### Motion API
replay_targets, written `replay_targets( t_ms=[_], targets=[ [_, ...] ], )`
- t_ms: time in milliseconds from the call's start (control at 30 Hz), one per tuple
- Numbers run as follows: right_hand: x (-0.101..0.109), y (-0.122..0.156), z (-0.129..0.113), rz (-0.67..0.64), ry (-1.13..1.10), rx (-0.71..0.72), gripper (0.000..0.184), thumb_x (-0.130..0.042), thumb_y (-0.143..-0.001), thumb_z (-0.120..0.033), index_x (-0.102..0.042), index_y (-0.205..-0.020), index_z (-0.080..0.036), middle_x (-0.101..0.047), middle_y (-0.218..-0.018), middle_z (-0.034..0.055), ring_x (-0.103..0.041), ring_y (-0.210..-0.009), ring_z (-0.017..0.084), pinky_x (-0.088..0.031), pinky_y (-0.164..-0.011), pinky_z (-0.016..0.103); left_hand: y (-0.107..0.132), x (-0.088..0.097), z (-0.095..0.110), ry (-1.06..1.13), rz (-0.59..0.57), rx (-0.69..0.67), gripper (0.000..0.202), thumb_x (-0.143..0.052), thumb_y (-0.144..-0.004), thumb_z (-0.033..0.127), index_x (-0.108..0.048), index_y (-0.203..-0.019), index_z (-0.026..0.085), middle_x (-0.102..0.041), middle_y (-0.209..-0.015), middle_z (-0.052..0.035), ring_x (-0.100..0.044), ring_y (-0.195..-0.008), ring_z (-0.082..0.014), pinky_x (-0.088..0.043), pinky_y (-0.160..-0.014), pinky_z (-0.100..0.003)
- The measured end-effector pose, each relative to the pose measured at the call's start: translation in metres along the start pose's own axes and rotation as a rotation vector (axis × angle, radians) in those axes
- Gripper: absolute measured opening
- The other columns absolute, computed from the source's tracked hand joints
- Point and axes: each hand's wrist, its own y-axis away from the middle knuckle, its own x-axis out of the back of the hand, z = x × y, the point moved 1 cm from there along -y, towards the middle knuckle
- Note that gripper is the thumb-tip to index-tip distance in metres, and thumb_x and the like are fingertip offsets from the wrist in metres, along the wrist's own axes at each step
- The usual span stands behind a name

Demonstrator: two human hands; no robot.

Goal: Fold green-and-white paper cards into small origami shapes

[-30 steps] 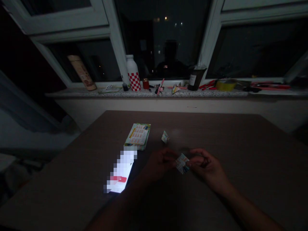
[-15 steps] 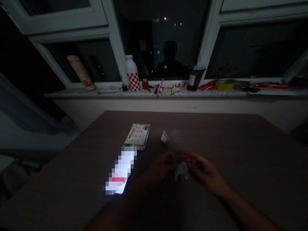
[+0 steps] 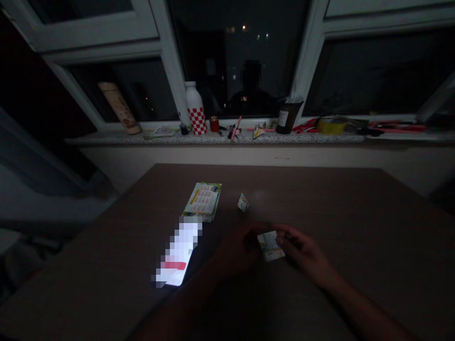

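Observation:
Between my two hands is a small folded piece of printed paper (image 3: 270, 247), with white, green and orange print facing up. My right hand (image 3: 302, 248) pinches its right edge, thumb on top. At its left edge, my left hand (image 3: 238, 248) has closed fingers against the paper; deep shadow hides much of its grip. Beyond the hands stands a small pointed folded-paper piece (image 3: 243, 202) on the table. A stack of printed cards (image 3: 203, 199) lies to its left.
A lit phone (image 3: 179, 251) lies on the brown table (image 3: 337, 203), left of my left forearm. Along the windowsill (image 3: 156, 138) stand a checkered bottle (image 3: 196, 111), a tan bottle (image 3: 120, 108), a small red jar (image 3: 214, 124), a drink cup (image 3: 288, 116) and yellow tape (image 3: 332, 126).
The folded paper has turned between my hands, showing a different, flatter printed face. My left hand has shifted slightly and its fingers have moved at the paper's left edge.

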Motion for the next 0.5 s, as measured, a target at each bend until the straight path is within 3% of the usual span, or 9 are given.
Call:
replay_targets(
  t_ms=[167,367,500],
  targets=[
    [0.0016,0.0002,-0.0030,0.079,0.040,0.043,0.022,-0.061,-0.081,-0.036,-0.061,-0.099,-0.022,-0.066,-0.078,0.0009,-0.061,-0.070,0.015,-0.048,-0.060,0.023,0.0020,0.0037,0.0006,-0.169,-0.055,-0.106,0.024,-0.059,-0.068,0.008,-0.067,-0.087,0.019,-0.068,-0.090,-0.0044,-0.062,-0.083,-0.0182,-0.045,-0.078,-0.028],
    [0.0024,0.0030,-0.0094,0.073,0.142,0.180,0.015,-0.068,-0.075,-0.029,-0.069,-0.089,-0.024,-0.072,-0.085,0.0033,-0.066,-0.077,0.020,-0.054,-0.072,0.031,0.0015,0.0066,-0.0029,-0.177,0.189,0.005,0.020,-0.063,-0.069,0.012,-0.070,-0.084,0.022,-0.071,-0.088,-0.0019,-0.064,-0.082,-0.0182,-0.046,-0.077,-0.028],
    [0.0035,0.0025,-0.0069,0.141,0.223,0.247,0.010,-0.067,-0.075,-0.027,-0.072,-0.084,-0.025,-0.073,-0.087,0.0044,-0.067,-0.079,0.022,-0.055,-0.074,0.035,0.0014,0.0067,0.0006,-0.143,0.174,0.026,0.018,-0.064,-0.071,0.014,-0.071,-0.085,0.023,-0.071,-0.088,-0.0010,-0.064,-0.081,-0.0182,-0.047,-0.077,-0.028]
  ],
)
